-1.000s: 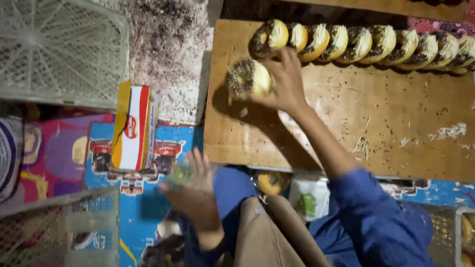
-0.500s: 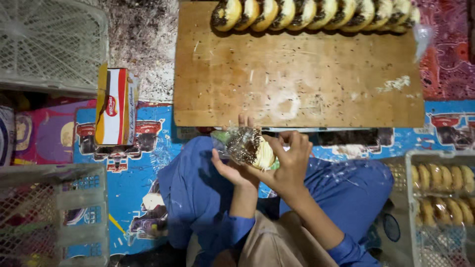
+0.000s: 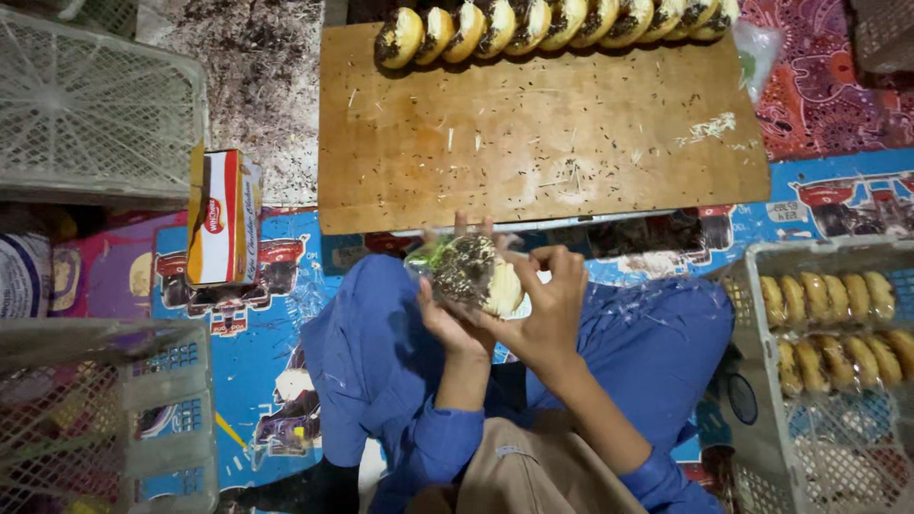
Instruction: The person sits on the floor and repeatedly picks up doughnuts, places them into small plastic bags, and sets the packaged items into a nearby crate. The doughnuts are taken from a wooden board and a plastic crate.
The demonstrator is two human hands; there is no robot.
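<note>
Low in the middle of the frame, both hands meet over the lap. The left hand cups a round bun topped with dark sprinkles, and the right hand closes on it from the right side, fingers curled over its pale edge. A clear plastic wrapper seems to sit around the bun, with a greenish patch at its left end, though the glare makes it hard to tell how far the bun is inside. So each grip is narrow and shut on the same bun, held just below the near edge of the wooden board.

The step in hand looks like bagging a single bun. I'd judge the next move calls for a steady left hold while the right fingers draw the film over the bun without smearing the topping.

Along the top of the frame a row of sprinkled buns leans one on another at the far edge of the board, which serves as the surface and is scattered with loose sprinkles. At the right edge a pale plastic crate holds rows of buns. A red, white and yellow carton lies at the left, with another crate in the upper left.
</note>
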